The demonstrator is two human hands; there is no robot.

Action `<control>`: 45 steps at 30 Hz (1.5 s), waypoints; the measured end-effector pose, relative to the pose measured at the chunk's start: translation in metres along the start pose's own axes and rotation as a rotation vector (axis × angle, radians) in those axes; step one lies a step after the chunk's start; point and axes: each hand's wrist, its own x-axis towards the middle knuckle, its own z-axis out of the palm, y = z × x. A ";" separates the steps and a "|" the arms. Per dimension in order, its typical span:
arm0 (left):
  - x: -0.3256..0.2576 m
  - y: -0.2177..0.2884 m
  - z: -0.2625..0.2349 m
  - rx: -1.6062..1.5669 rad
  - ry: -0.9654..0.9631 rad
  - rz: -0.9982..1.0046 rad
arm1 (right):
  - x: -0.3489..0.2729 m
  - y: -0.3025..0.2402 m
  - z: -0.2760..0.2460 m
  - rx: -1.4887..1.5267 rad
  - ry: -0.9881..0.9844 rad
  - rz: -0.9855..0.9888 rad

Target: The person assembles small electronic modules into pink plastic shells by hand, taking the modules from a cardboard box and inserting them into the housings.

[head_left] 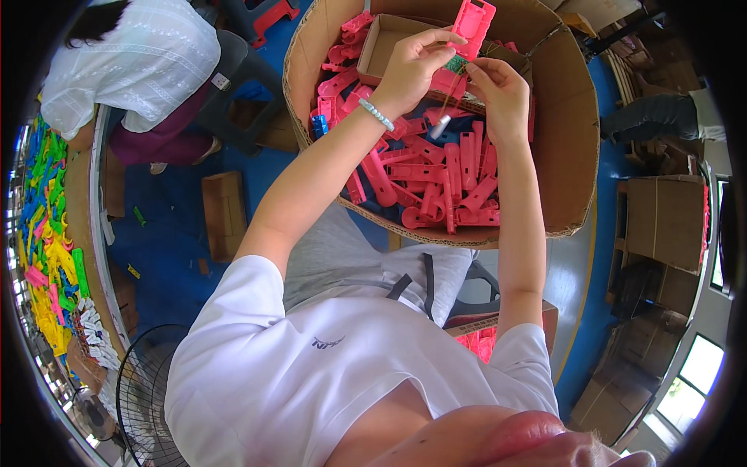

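Observation:
A pink plastic casing piece (471, 29) with a recessed inside is pinched in the fingers of my left hand (411, 68), above a large cardboard box (566, 148). Close to its lower end, my right hand (499, 92) has its fingertips closed on a small green circuit board (457, 64) with thin wires. Beneath the hands, a small silver cylinder (440, 126) appears to hang from the wires. Many long pink plastic parts (424, 173) lie heaped in the box. A shallower cardboard tray (381, 48) sits inside it, partly behind my hands.
A person in a white top (140, 62) sits at the left beside a dark stool (237, 97). Colourful plastic parts (58, 241) cover a table along the left edge. A black fan (148, 397) stands at lower left. Cardboard boxes (661, 222) are stacked at the right.

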 end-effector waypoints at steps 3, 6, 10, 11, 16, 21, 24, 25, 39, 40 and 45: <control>0.000 0.000 0.001 0.059 0.009 0.035 | 0.001 0.003 -0.003 0.055 -0.006 -0.007; -0.001 0.001 0.000 0.098 0.001 0.044 | -0.001 0.001 -0.002 0.147 -0.009 -0.013; -0.004 0.005 0.002 0.160 -0.040 0.038 | 0.000 0.003 -0.007 0.165 0.003 -0.005; -0.005 0.004 0.002 0.178 -0.044 0.050 | 0.000 0.003 -0.008 0.185 -0.008 0.000; -0.007 0.002 0.004 0.172 -0.044 0.029 | 0.001 0.007 -0.011 0.229 -0.014 -0.021; -0.008 -0.008 0.006 0.009 -0.002 -0.016 | 0.002 0.013 -0.015 0.198 -0.022 -0.031; -0.008 -0.005 0.004 0.188 -0.014 -0.026 | 0.000 0.007 -0.013 0.223 -0.052 -0.006; -0.008 -0.005 0.003 0.172 -0.017 -0.013 | -0.001 0.007 -0.012 0.222 -0.054 -0.006; -0.009 -0.003 0.006 0.141 -0.004 -0.032 | -0.003 0.004 -0.008 0.121 -0.029 -0.148; -0.008 -0.004 0.007 0.068 -0.006 -0.027 | -0.002 0.004 -0.008 0.121 -0.029 -0.149; -0.007 -0.004 0.007 -0.033 0.004 0.020 | -0.003 0.004 -0.008 0.220 -0.043 -0.081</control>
